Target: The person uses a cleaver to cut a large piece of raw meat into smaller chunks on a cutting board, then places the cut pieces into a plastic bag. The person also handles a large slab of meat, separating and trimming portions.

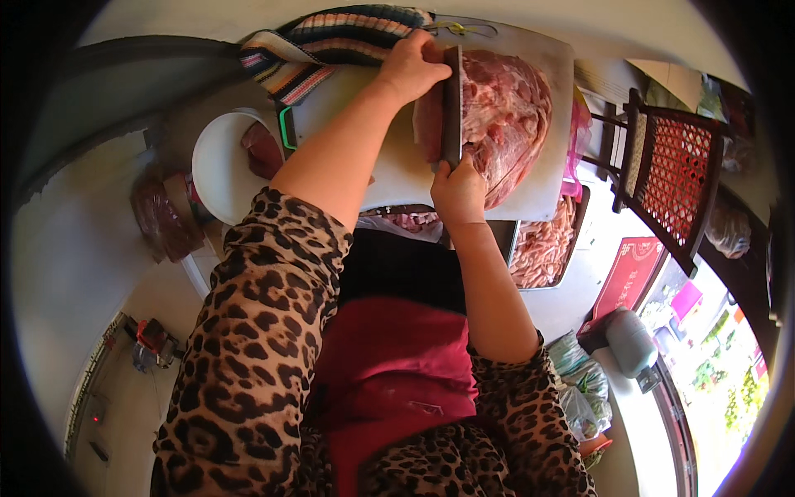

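Observation:
A large piece of raw meat [512, 112] lies on a white cutting board [397, 180]. Across its left part stands the wide blade of a knife [453, 105], with a flatter section of meat on the blade's left side. My left hand [416, 68] is at the far end of the blade, thumb against it and fingers bent; whether it grips the blade or the meat cannot be told. My right hand [459, 189] is closed around the near end of the knife, where the handle is hidden by my fingers. A striped cloth [335, 37] lies behind my left hand.
A white bucket [214, 168] with a piece of meat [262, 150] stands left of the board. Below the board's near edge are a metal tray of meat strips [543, 245] and a container of cut meat [413, 222]. A dark wooden chair [674, 174] stands at the right.

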### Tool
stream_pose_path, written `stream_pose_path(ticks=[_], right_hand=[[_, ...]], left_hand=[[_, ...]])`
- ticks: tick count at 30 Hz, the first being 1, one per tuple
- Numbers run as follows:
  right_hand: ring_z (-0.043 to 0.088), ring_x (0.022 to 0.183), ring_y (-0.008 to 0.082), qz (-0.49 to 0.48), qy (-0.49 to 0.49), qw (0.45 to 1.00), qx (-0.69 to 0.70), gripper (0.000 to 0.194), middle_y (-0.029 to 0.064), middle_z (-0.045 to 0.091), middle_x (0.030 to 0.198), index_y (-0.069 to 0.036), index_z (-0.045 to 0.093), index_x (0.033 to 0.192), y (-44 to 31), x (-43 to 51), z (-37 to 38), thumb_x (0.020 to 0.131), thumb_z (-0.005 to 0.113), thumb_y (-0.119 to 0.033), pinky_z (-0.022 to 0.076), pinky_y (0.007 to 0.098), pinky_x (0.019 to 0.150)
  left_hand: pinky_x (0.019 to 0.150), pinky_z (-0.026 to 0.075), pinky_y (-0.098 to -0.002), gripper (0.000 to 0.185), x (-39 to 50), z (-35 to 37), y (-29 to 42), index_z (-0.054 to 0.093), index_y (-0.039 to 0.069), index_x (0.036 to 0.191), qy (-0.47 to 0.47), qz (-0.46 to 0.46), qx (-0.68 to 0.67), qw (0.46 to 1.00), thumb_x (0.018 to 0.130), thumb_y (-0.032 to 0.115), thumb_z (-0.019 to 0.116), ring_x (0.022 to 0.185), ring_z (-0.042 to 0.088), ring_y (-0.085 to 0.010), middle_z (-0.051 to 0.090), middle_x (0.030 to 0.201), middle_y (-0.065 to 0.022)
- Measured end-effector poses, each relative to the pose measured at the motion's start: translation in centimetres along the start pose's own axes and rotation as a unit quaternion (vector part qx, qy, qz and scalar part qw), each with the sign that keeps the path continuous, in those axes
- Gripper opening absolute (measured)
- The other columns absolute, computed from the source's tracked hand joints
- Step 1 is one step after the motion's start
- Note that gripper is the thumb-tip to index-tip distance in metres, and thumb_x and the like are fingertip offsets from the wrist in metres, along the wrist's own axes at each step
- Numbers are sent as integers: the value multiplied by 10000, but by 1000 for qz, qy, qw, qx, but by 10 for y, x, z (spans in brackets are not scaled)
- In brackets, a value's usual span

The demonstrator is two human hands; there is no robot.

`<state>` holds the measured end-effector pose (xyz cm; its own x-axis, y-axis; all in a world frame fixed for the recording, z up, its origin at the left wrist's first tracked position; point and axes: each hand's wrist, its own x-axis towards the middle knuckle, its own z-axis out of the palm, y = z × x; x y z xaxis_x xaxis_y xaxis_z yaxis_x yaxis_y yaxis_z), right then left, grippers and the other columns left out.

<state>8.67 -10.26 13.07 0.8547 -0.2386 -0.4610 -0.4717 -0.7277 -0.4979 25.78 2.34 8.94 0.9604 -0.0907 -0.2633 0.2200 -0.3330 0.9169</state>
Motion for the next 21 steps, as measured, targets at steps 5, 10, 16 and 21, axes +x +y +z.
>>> stream_pose_path(ticks=[5,10,16,21], right_hand=[[666,737,480,-23,-52,992,-115,265,290,672,772,-14,517,1028,32,-37,-43,945,556,-262,534,557,700],[646,725,491,27,-77,992,-96,232,294,660,789,-36,515,1031,41,-45,-51,972,541,-259,510,579,663],[658,728,461,-37,-38,993,-108,210,284,652,762,-60,491,1075,25,-26,-42,987,526,-248,519,576,638],[651,672,454,-59,-33,983,-170,228,253,648,721,-62,477,1091,23,-25,-43,967,562,-234,525,567,585]], left_hand=[[787,486,-323,320,-37,9,-15,552,47,973,2,-69,-95,993,719,108,737,848,586,-181,627,896,-66],[817,463,-294,304,-49,11,-19,534,64,1047,11,-63,-182,981,778,43,672,899,555,-139,599,966,-32],[790,481,-296,324,-49,5,-18,543,63,1006,3,-102,-264,959,731,28,709,867,564,-139,583,934,-24],[860,464,-298,335,-48,6,-24,533,66,1064,-22,-100,-234,967,763,47,681,944,554,-145,593,980,-29]])
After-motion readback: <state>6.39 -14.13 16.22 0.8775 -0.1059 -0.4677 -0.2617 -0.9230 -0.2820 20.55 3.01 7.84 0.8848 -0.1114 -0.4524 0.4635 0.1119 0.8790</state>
